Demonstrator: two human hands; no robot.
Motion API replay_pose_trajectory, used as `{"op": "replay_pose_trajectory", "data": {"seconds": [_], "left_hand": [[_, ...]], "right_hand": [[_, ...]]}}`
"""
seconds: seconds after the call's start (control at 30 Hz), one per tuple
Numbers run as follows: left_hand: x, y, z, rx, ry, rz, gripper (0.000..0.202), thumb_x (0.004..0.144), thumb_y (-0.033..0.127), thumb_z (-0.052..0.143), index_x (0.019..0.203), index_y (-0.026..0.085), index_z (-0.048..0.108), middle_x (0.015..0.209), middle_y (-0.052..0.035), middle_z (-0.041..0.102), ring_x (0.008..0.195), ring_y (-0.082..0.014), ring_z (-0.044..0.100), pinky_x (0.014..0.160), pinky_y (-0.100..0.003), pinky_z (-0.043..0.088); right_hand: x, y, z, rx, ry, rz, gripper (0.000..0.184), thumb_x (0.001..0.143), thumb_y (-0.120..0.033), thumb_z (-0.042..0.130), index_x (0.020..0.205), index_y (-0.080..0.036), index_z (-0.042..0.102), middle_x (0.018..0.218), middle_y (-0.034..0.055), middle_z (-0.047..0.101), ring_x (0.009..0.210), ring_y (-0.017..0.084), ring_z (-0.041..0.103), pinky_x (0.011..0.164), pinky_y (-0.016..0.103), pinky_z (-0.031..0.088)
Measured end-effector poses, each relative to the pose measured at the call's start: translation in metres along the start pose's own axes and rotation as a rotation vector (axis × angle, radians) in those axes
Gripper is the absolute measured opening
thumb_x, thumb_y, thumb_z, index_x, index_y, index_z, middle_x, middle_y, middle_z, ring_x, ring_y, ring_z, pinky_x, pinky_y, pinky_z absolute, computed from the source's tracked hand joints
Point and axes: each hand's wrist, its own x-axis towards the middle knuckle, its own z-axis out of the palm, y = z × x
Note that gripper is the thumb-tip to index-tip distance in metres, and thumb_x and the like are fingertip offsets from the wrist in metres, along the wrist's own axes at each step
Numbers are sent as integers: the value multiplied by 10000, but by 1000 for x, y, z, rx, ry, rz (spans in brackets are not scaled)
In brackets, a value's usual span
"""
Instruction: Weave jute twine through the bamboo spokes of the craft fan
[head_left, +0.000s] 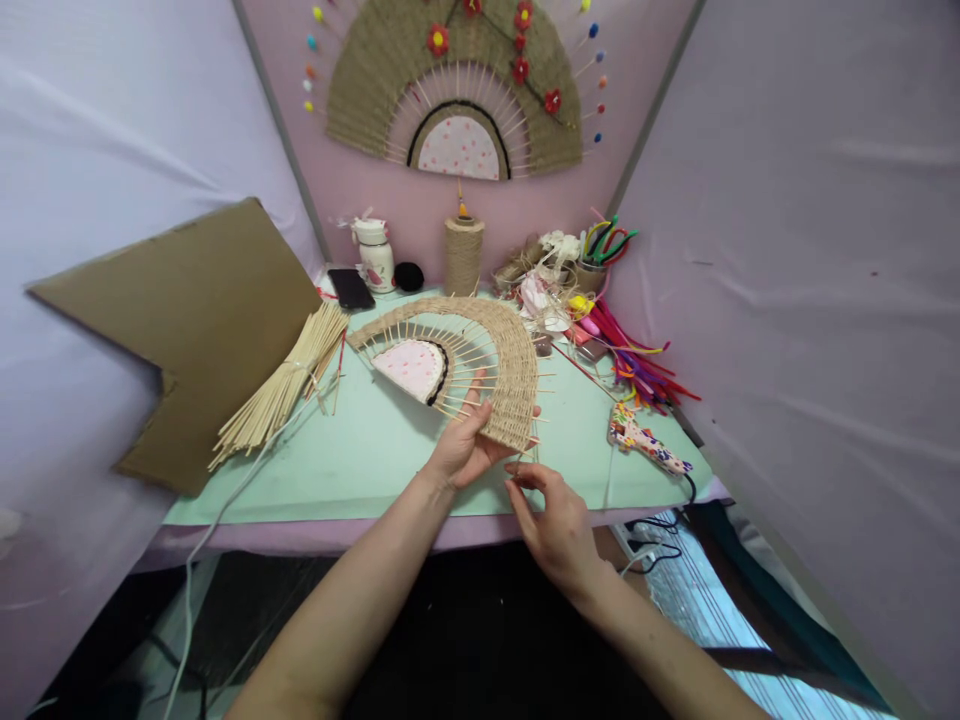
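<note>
My left hand [466, 448] grips the lower end of a woven fan [516, 375], with its thumb on the near face and fingers behind. The fan has a twine-woven band over thin sticks that spread from a pinkish dotted half-round centre [412, 367] edged in black. Just below the fan's near end, my right hand [556, 520] is closed in a pinch, thumb against fingertips. It holds a thin strand of twine [527, 456] that runs to the weave. Stick tips poke out past the band's outer edge.
Left on the table lie a stick bundle [281, 390] and cardboard [210, 330]. Behind stand a white bottle [375, 258] and twine cone [463, 255], near a phone [351, 289]. Pipe cleaners [637, 355] and a glue gun [645, 440] lie right. A finished fan [360, 100] hangs behind.
</note>
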Motion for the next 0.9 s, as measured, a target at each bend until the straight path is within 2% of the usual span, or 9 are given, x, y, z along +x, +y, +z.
{"op": "replay_pose_trajectory", "data": {"seconds": [0.1, 0.2, 0.33, 0.43, 0.6, 0.73, 0.83, 0.9], "left_hand": [[1, -1, 0, 7, 20, -8, 705, 893, 218, 582, 1490, 320, 220, 1301, -150, 594, 1107, -310, 631, 863, -523, 536], [3, -3, -3, 8, 14, -9, 723, 894, 200, 577, 1496, 324, 197, 1301, -150, 594, 1088, -305, 643, 859, -513, 541], [4, -4, -6, 21, 29, -36, 743, 899, 204, 574, 1509, 313, 163, 1274, -157, 614, 1063, -279, 659, 878, -481, 539], [5, -4, -6, 32, 52, -54, 764, 894, 206, 583, 1513, 322, 150, 1291, -157, 606, 1047, -279, 666, 897, -499, 525], [5, -4, -6, 33, 54, -63, 790, 893, 199, 583, 1519, 337, 120, 1329, -160, 578, 1035, -285, 670, 889, -505, 528], [4, -6, -9, 49, 58, -89, 795, 895, 232, 590, 1507, 407, 114, 1368, -128, 551, 989, -276, 683, 782, -453, 583], [3, -7, -11, 57, 50, -146, 812, 883, 281, 615, 1491, 461, 108, 1373, -107, 549, 892, -241, 702, 708, -419, 604], [3, -7, -12, 60, 39, -173, 832, 875, 301, 626, 1491, 464, 90, 1368, -112, 550, 875, -229, 704, 704, -405, 607]], "right_hand": [[8, -9, -16, -100, -71, -39, 185, 914, -173, 532, 1095, -212, 549, 900, 68, 709, 762, 184, 690, 704, 318, 557], [19, -10, -30, -138, -37, -52, 204, 916, -173, 538, 1114, -220, 550, 910, 62, 707, 774, 179, 687, 724, 308, 548], [32, -5, -36, -133, -15, -68, 216, 922, -179, 529, 1135, -216, 546, 905, 59, 694, 771, 179, 666, 704, 306, 534], [37, -5, -37, -149, -38, -121, 197, 932, -162, 505, 1118, -212, 546, 879, 57, 677, 761, 178, 640, 696, 307, 516], [46, -10, -49, -212, -182, -231, 158, 940, -136, 466, 1053, -182, 567, 826, 58, 645, 757, 180, 594, 690, 311, 482], [60, -9, -54, -228, -313, -288, 186, 937, -120, 437, 1016, -183, 594, 828, 63, 640, 791, 195, 573, 701, 323, 477], [69, -5, -53, -225, -354, -285, 187, 921, -103, 460, 1014, -179, 603, 848, 66, 650, 823, 207, 576, 716, 334, 484], [72, -3, -52, -224, -333, -250, 154, 920, -106, 479, 984, -174, 602, 831, 61, 644, 808, 204, 580, 704, 328, 483]]}}
